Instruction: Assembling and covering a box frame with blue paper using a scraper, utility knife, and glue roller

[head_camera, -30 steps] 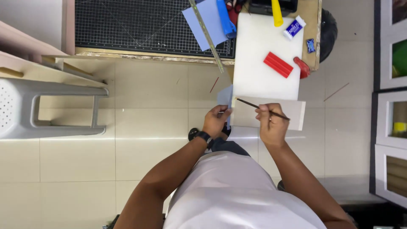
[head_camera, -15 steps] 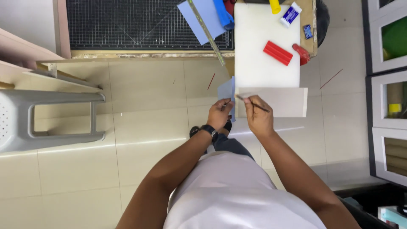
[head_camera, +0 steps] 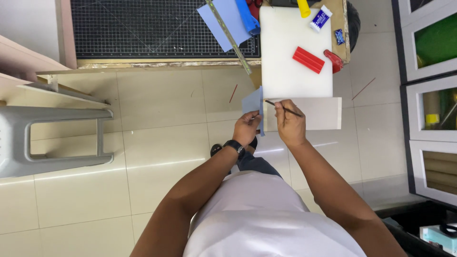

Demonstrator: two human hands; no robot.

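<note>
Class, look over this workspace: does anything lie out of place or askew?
Yes. Two thin sticks lie loose on the floor tiles, one below the cutting mat, another right of the white board. A metal ruler overhangs the bench edge diagonally.

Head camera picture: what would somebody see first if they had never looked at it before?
Right in the middle, the left hand pinches a small blue paper piece while the right hand holds a thin dark stick against it. Above them a white board carries a bright red ribbed block, and beside it lies a black grid cutting mat. A grey plastic stool stands far left.
</note>
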